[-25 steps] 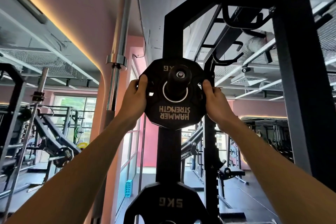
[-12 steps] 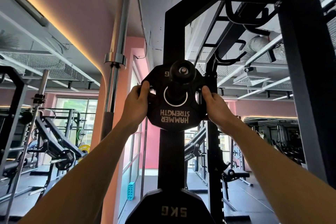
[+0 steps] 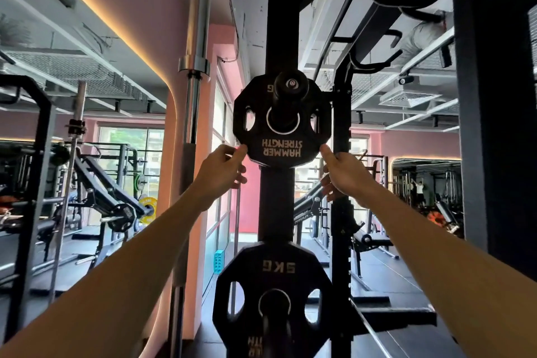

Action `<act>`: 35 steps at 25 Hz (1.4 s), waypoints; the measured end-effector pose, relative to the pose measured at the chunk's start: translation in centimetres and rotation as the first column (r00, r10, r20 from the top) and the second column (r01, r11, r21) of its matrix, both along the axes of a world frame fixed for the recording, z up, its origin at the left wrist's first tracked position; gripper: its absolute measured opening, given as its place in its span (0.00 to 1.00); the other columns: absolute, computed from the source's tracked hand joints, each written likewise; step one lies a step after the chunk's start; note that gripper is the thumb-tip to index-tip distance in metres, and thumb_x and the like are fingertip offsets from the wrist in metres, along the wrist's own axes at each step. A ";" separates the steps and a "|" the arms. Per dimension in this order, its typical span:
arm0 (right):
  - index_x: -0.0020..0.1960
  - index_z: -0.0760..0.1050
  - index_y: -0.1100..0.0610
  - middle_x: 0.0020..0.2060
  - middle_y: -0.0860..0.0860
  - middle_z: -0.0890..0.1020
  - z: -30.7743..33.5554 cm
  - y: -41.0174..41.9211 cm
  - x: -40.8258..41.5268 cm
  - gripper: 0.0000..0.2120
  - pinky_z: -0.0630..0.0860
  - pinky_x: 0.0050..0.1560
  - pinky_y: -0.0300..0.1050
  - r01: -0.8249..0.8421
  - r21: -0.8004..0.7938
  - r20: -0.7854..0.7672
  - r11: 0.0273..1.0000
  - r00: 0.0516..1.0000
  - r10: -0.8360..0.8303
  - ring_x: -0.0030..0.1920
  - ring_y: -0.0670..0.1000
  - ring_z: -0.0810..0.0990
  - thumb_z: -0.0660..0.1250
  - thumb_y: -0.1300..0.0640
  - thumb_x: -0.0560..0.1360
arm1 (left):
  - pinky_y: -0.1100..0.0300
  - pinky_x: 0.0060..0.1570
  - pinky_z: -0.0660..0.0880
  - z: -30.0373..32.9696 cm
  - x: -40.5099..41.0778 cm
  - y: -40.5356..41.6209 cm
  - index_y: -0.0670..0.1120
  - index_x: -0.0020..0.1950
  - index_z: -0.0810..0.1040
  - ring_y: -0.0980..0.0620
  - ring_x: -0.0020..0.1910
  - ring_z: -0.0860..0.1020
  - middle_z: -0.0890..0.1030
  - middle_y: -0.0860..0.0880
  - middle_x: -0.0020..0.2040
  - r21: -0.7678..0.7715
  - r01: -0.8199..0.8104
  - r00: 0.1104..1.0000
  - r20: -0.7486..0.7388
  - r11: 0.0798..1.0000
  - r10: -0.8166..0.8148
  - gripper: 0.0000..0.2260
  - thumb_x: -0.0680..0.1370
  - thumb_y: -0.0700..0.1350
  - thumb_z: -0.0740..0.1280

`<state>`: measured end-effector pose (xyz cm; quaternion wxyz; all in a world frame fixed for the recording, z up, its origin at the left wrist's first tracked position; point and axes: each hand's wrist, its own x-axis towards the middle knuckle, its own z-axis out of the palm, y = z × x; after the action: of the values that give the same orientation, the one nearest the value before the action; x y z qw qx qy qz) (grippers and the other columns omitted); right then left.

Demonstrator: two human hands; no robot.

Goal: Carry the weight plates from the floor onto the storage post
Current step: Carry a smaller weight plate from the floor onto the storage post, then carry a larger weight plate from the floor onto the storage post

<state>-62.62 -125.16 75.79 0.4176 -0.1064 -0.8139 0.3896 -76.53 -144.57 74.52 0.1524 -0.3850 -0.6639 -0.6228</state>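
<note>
Plate (image 3: 281, 136) is hanging threaded on the upper storage post (image 3: 290, 85), both hands sitting just under it, left hand (image 3: 222, 168) and right hand (image 3: 343, 173) loosely curled, holding nothing, thumbs steadying its lower rim.

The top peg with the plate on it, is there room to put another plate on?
Yes, probably: bare peg shows between the upper plate and the end cap. It is tighter where the left hand and right hand sit at the plate's lower corners.
</note>
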 end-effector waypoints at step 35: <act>0.42 0.73 0.55 0.39 0.52 0.78 -62.7 -23.1 33.5 0.16 0.71 0.43 0.47 0.459 -0.482 0.837 0.747 0.492 0.238 0.41 0.52 0.76 0.59 0.45 0.81 | 0.56 0.44 0.75 -63.1 29.2 -26.0 0.48 0.56 0.75 0.51 0.45 0.78 0.80 0.48 0.49 -0.778 0.515 0.626 0.628 0.360 0.462 0.12 0.80 0.55 0.62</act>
<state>-29.08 -148.28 13.04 -0.0861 -0.4812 -0.7080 0.5097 -47.29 -170.59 11.37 -0.4091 -0.1003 -0.8771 -0.2310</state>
